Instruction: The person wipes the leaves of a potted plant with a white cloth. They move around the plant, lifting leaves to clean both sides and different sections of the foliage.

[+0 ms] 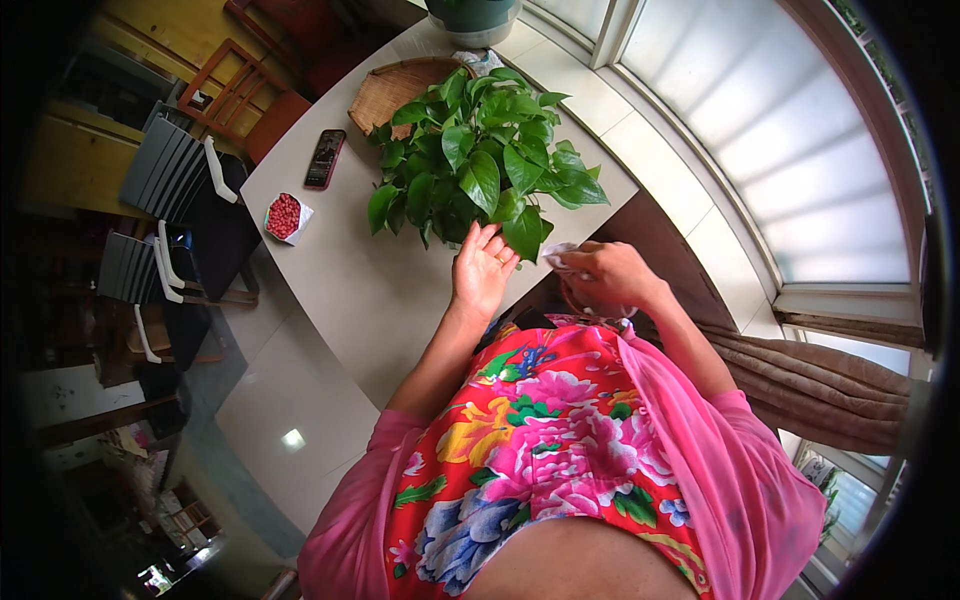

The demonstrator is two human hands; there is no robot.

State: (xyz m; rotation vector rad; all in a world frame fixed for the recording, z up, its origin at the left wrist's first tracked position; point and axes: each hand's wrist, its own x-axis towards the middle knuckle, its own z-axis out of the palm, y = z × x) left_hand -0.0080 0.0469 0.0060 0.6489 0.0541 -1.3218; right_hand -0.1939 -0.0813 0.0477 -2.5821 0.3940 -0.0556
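A leafy green potted plant, which looks like a pothos, stands on the pale table; its foliage hides the pot. Palm up, my left hand reaches to the plant's near edge, fingers extended beside and partly behind a hanging leaf. Whether the fingers touch that leaf, I cannot tell. A ring is on one finger. To the right, just off the leaf's tip, my right hand pinches a crumpled whitish cloth near the table's edge.
On the light table lie a phone, a small container of red berries and a woven bamboo tray behind the plant. Another pot stands at the back by the windows. Chairs line the left side.
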